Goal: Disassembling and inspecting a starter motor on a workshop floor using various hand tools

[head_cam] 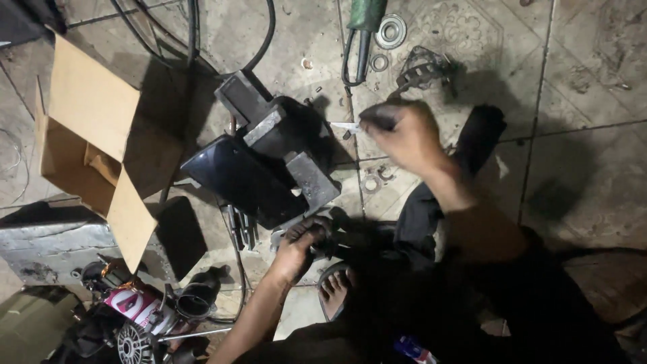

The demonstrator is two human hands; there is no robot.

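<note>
Grimy patterned floor tiles (579, 81) (dark grout lines); open cardboard box (87, 135) at left; hard, uneven light

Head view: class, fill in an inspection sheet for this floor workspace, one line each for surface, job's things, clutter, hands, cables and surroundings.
Surface: tiled floor, dirty and stained.
Job's things: dark metal block assembly on the floor; a small pale blade-like piece, blurred, at the right hand's fingertips.
Clutter: open cardboard box; bearing ring; small washers; motor parts at lower left; grey slab.
Hands: left hand closed on a dark part by the block's near edge; right hand pinching the pale piece.
Cables: black cables looping at the top; green-handled tool with its cord.
Surroundings: the person's bare foot in a sandal; dim light.
</note>
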